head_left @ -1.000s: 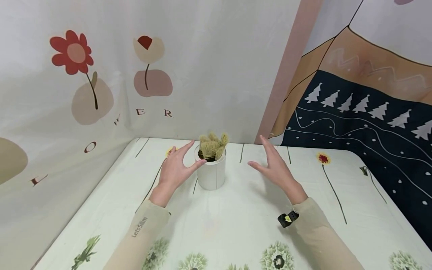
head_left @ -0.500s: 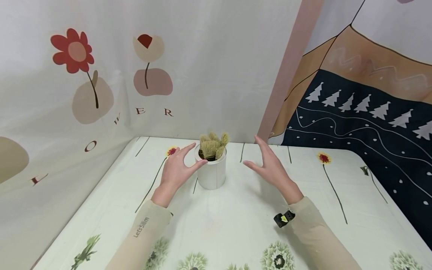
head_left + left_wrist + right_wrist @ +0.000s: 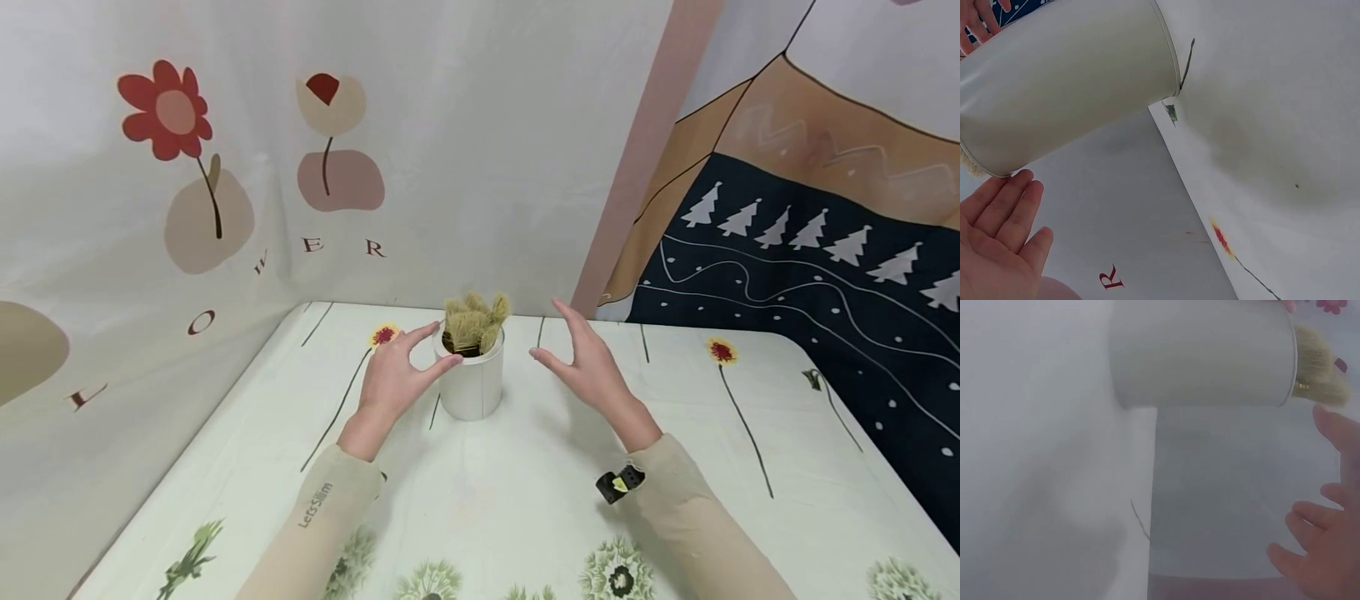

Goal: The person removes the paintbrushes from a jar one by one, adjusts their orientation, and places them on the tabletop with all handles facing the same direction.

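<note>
the right hand (image 3: 594,368) is sitting wide and empty, closer in than 1 second ago, so the pair is framing the white cup (image 3: 472,389) more tightly. the left hand (image 3: 393,377) is staying wide beside the cup, contact unclear. brushes (image 3: 468,325) are poking out of the cup, which is standing upright on the bench (image 3: 487,500).

“LetsSlim” on the left sleeve (image 3: 307,521); “LOWER” on the white wall cloth (image 3: 465,167).

A curtained-off booth, judging by printed cloths (image 3: 480,158) around a flower-patterned table (image 3: 502,492).
</note>
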